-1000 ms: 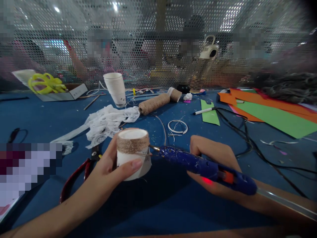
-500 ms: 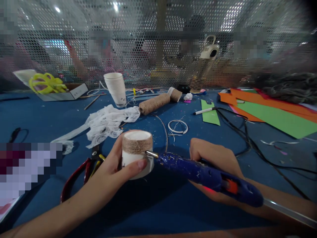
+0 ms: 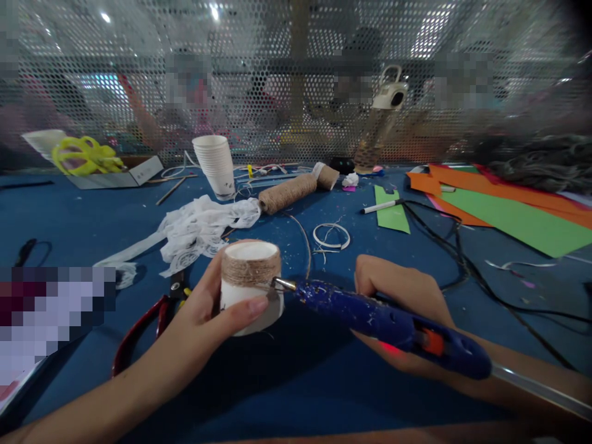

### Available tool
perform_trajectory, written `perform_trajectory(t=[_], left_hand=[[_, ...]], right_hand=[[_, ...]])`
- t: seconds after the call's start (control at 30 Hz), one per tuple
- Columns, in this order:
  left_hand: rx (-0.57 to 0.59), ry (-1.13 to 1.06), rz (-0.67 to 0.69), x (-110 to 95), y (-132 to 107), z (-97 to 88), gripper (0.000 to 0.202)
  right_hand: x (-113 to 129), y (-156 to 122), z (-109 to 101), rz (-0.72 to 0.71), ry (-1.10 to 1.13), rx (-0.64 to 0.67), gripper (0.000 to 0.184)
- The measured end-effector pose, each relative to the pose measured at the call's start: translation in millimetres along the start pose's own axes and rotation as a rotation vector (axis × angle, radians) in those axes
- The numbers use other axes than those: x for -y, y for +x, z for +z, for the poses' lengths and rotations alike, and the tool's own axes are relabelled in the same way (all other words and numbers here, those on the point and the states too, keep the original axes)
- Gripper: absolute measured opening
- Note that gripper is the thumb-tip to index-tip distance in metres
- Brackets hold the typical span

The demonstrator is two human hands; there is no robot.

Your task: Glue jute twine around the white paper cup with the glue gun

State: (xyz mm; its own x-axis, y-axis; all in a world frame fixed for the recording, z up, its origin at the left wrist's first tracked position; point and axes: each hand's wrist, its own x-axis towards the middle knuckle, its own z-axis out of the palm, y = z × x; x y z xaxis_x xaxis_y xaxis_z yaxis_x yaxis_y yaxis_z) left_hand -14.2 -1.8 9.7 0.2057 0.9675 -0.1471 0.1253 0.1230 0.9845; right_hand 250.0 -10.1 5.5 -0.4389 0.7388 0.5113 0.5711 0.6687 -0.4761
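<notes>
My left hand [image 3: 217,302] is wrapped round a white paper cup [image 3: 252,317], its thumb across the front. Brown twine [image 3: 252,271] is wound in a band about the upper part of the cup. In my right hand [image 3: 402,290] is a blue hot glue gun [image 3: 370,317], with a clear glue stick [image 3: 536,385] coming out of its back end. The metal nozzle points left and meets the cup's right side, near the lower edge of the twine. Part of my right hand's grip is hidden behind the gun.
White lace [image 3: 198,231] and red-handled pliers [image 3: 139,333] lie left. Behind are a twine roll [image 3: 289,193], stacked paper cups [image 3: 214,166] and a bottle [image 3: 382,117] by a perforated metal screen [image 3: 277,80]. A black cord [image 3: 481,277] and coloured paper [image 3: 522,219] are right.
The cup has shifted slightly left in my left hand and turned a little. The glue gun stays almost where it was, its nozzle still at the twine's lower edge.
</notes>
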Motion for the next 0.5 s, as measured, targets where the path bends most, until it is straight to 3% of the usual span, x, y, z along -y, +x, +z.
perform_trajectory(t=[0.5], left_hand=[[-0.005, -0.133, -0.058, -1.2, -1.9, -1.0, 0.053]], right_hand=[[-2.3, 4.7, -0.1, -0.011, 0.036, -0.041, 0.031]])
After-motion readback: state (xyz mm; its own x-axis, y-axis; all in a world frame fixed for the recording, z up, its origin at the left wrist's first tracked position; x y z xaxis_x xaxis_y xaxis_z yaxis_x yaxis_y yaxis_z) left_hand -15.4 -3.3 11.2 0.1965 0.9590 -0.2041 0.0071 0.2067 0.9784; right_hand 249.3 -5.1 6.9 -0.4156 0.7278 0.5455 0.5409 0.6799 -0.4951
